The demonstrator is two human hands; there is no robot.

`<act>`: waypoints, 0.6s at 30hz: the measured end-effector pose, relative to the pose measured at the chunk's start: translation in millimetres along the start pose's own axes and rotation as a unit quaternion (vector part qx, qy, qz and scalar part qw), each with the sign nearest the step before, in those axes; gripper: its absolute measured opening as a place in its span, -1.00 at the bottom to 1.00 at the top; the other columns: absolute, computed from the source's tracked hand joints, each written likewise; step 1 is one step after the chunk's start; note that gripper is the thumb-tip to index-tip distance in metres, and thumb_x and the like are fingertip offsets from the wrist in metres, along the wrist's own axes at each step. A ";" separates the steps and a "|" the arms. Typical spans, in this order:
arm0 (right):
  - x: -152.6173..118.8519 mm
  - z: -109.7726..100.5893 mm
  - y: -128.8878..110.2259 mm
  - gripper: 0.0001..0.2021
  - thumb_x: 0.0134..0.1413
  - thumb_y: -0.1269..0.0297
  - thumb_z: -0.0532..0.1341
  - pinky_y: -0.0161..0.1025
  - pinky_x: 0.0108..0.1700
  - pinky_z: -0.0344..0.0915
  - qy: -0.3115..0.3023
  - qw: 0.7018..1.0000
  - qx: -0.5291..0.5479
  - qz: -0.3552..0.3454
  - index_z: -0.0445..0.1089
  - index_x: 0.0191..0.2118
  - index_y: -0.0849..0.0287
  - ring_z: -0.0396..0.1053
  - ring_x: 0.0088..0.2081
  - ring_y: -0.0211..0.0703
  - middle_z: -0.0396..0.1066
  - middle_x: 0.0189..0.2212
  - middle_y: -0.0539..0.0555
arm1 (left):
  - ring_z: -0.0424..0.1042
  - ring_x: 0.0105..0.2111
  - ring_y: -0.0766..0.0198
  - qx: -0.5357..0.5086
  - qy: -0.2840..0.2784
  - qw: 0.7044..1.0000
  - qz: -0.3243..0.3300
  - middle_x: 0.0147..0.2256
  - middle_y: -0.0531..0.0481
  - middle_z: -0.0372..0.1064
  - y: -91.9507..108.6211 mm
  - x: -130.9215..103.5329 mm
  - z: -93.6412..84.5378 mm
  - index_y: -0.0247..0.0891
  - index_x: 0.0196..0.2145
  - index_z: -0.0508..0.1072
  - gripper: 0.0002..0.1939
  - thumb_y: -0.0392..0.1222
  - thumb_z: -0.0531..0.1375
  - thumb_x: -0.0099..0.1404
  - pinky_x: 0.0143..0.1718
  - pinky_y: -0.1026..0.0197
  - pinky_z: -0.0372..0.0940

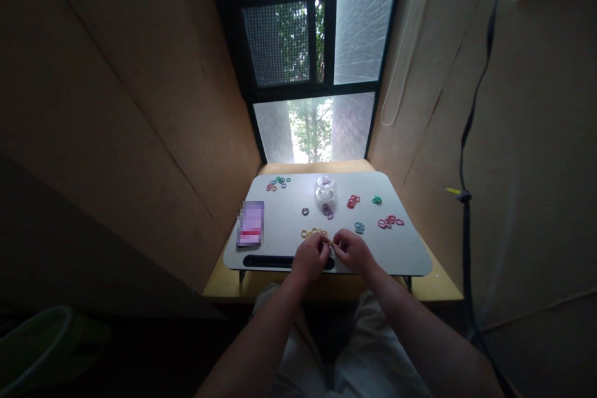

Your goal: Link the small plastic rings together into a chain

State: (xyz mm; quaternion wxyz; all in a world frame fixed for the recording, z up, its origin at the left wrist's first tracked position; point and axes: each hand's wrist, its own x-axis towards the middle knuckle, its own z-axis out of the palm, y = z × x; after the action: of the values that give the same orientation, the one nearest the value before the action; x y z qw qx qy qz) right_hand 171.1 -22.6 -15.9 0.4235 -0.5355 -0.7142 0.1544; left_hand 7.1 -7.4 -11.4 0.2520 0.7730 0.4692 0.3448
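Both of my hands meet over the front of a white lap table point(275, 224). My left hand point(311, 255) and my right hand point(351, 250) pinch a small yellow ring point(331, 242) between their fingertips; it looks like a hair tie. Just beyond my left hand lies a cluster of yellow hair ties point(314, 232). Blue hair ties point(359, 227) sit a little past my right hand. Purple hair ties point(328, 211) and a single dark hair tie point(305, 212) lie farther back. A clear round jar point(325, 191) stands behind them.
On the right are red hair ties point(353, 201), pinkish-red ones point(390, 222) and green ones point(377, 199). A mixed-colour group point(278, 183) lies at the back left. A phone point(250, 224) rests on the left, and a black slot point(268, 261) runs along the front edge.
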 end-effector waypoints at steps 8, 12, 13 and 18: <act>0.8 2.5 4.6 -0.87 0.03 0.27 0.19 -0.36 -0.49 0.13 0.004 1.000 -0.002 0.020 0.31 -0.48 0.15 0.22 -0.58 -0.30 0.27 -0.62 -0.07 | 0.40 -0.28 0.26 -0.016 -0.020 1.000 0.017 -0.27 0.01 0.47 0.5 0.4 -1.6 -0.17 -0.19 0.46 -0.81 -0.29 0.12 0.26 -0.20 0.23 0.25; 1.0 1.9 3.3 -0.88 0.02 0.28 0.19 -0.36 -0.48 0.13 -0.004 1.000 0.002 0.025 0.29 -0.48 0.14 0.23 -0.58 -0.30 0.29 -0.63 -0.07 | 0.39 -0.33 0.28 -0.010 -0.024 1.000 0.011 -0.31 0.03 0.46 2.8 -0.1 -2.5 -0.17 -0.22 0.46 -0.84 -0.27 0.12 0.26 -0.26 0.25 0.23; 0.9 1.7 2.9 -0.88 0.02 0.29 0.19 -0.36 -0.48 0.13 -0.005 1.000 0.004 0.026 0.29 -0.48 0.14 0.23 -0.58 -0.30 0.29 -0.63 -0.07 | 0.39 -0.34 0.28 -0.008 -0.023 1.000 0.010 -0.32 0.03 0.46 3.1 -0.1 -2.7 -0.17 -0.23 0.45 -0.85 -0.27 0.12 0.26 -0.28 0.26 0.23; 0.5 1.9 2.9 -0.89 0.01 0.29 0.19 -0.36 -0.48 0.13 -0.006 1.000 -0.002 0.026 0.27 -0.48 0.13 0.23 -0.57 -0.29 0.30 -0.61 -0.07 | 0.36 -0.39 0.30 -0.002 -0.018 1.000 0.009 -0.38 0.06 0.42 2.3 -0.1 -2.1 -0.18 -0.27 0.43 -0.89 -0.26 0.13 0.25 -0.34 0.27 0.18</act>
State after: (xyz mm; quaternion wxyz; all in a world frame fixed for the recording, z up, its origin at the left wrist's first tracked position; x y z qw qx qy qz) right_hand 171.5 -20.7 -18.7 0.4140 -0.5535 -0.7030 0.1674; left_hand 6.7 -8.3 -8.5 0.2587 0.7829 0.4570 0.3337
